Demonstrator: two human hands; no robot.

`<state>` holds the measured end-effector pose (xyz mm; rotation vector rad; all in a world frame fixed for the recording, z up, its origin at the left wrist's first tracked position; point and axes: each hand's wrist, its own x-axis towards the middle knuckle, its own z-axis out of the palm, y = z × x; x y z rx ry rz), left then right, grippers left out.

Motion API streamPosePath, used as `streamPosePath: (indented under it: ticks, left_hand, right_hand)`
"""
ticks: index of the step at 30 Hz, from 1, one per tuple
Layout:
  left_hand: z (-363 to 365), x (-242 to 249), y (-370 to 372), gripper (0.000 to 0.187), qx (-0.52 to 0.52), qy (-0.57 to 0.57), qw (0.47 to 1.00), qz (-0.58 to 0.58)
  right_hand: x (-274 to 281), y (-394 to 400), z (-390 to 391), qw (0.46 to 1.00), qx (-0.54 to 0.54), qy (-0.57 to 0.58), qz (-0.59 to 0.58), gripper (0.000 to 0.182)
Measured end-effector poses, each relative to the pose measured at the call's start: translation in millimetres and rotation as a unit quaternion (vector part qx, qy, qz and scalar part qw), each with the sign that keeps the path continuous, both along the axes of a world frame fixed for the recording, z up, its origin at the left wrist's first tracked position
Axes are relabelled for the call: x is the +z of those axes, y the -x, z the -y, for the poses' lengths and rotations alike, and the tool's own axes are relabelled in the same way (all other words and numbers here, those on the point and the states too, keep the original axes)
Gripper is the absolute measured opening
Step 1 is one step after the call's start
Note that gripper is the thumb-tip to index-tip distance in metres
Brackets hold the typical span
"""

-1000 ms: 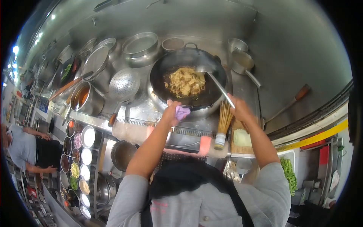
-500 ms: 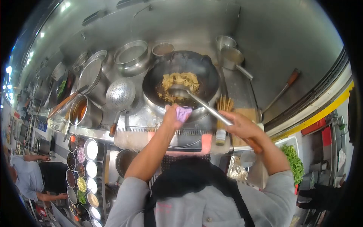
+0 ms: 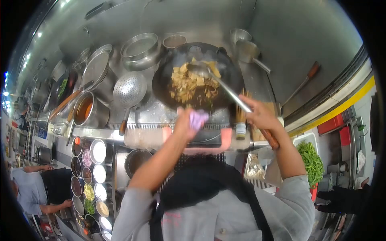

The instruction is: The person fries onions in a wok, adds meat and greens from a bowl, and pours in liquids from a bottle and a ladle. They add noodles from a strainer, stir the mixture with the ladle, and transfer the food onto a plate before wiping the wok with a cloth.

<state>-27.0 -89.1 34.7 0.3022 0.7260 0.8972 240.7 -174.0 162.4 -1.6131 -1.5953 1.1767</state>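
Observation:
A large black wok (image 3: pixel 232 80) sits on the stove, holding pale, flat pieces of food (image 3: pixel 193 82) in brown sauce, with steam over them. My left hand (image 3: pixel 185 122) is closed on a purple cloth (image 3: pixel 198 119) at the wok's near edge; the grip beneath the cloth is hidden. In my right hand (image 3: pixel 261 115) is the shaft of a long metal ladle (image 3: pixel 228 91) with a wooden handle end. The ladle's bowl rests among the food toward the far side of the wok. A bamboo brush (image 3: pixel 241 116) stands just left of my right hand.
Left of the wok lie a perforated skimmer (image 3: pixel 130 89) and a pot of reddish-brown liquid (image 3: pixel 91 110). Small saucepans (image 3: pixel 247 51) stand at back right. Ingredient tubs (image 3: pixel 97 150) line the lower left, near another person (image 3: pixel 40 184). Leafy greens (image 3: pixel 309 160) fill a bin at right.
The wok has tilted or lifted, and its food has spread out and shifted toward the far side. The ladle's bowl has moved away from me. Both hands keep their holds.

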Motion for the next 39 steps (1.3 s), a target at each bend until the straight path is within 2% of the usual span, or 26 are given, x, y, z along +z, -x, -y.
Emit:
streamPosePath:
  ticks: [1,3,5,6,9,10,13,15,17,20,21,22,24,26,28,29,30,31,34,36,39]
  left_hand:
    - [-19,17,-3,0.019,0.026,0.051,0.998,-0.019]
    - [-32,10,0,0.022,0.014,0.069,0.997,-0.025]
    - [-4,42,8,0.02,-0.032,0.058,0.997,-0.031]
    - [-2,39,12,0.023,-0.056,0.016,0.998,-0.028]
    - [-47,29,3,0.023,-0.063,0.099,0.993,0.015]
    - [-57,24,-6,0.029,-0.036,0.102,0.994,0.021]
    - [-26,-21,-6,0.025,-0.025,0.026,0.999,0.019]
    - [38,-18,16,0.012,-0.033,-0.036,0.998,0.031]
    - [71,17,27,0.011,-0.031,-0.011,0.997,-0.073]
    - [13,12,25,0.015,-0.024,0.02,0.999,0.009]
    - [-11,23,17,0.02,-0.017,0.034,0.999,-0.021]
    - [-37,20,11,0.023,-0.016,0.068,0.998,-0.003]
    - [-64,1,-1,0.025,-0.036,0.063,0.997,0.023]
    - [-63,-6,-10,0.022,-0.028,0.058,0.998,0.021]
    - [-26,-13,-8,0.019,-0.025,0.023,0.999,0.008]
    - [2,-20,1,0.014,-0.024,-0.055,0.998,-0.019]
    - [29,-18,13,0.014,-0.027,-0.027,0.998,-0.041]
    - [51,-5,23,0.016,-0.031,-0.052,0.994,-0.091]
    - [28,1,25,0.02,-0.005,-0.019,0.998,-0.055]
    - [-29,-2,22,0.022,-0.032,-0.003,0.999,-0.033]
    - [-46,-9,11,0.016,0.009,-0.003,0.999,-0.044]
  right_hand:
    - [1,1,2,0.999,-0.017,0.013,-0.032,0.069]
    - [17,16,15,0.999,-0.046,0.001,-0.018,0.069]
    - [0,16,28,0.988,-0.072,-0.034,-0.133,0.071]
    - [-9,15,33,0.98,-0.054,-0.045,-0.184,0.073]
    - [-16,32,33,0.974,-0.089,-0.016,-0.206,0.074]
    - [-24,32,27,0.965,-0.09,-0.023,-0.247,0.073]
    - [-26,35,33,0.974,-0.101,-0.023,-0.202,0.073]
    - [-32,26,44,0.968,-0.12,-0.045,-0.217,0.072]
    - [-32,15,56,0.964,-0.12,-0.055,-0.232,0.071]
    - [-23,19,53,0.961,-0.151,-0.045,-0.227,0.072]
    - [-21,22,52,0.96,-0.151,-0.049,-0.231,0.072]
    - [-20,25,49,0.959,-0.148,-0.05,-0.238,0.072]
    - [-27,30,40,0.955,-0.142,-0.053,-0.253,0.073]
    - [-37,30,34,0.953,-0.145,-0.056,-0.26,0.074]
    - [-39,28,40,0.951,-0.165,-0.042,-0.258,0.073]
    - [-37,25,48,0.953,-0.166,-0.044,-0.249,0.072]
    - [-36,20,57,0.955,-0.165,-0.047,-0.241,0.072]
    - [-35,15,62,0.957,-0.163,-0.051,-0.235,0.072]
    - [-34,8,65,0.957,-0.183,-0.036,-0.224,0.069]
    - [-36,5,58,0.956,-0.185,-0.038,-0.223,0.069]
    - [-35,8,49,0.952,-0.183,-0.016,-0.244,0.07]
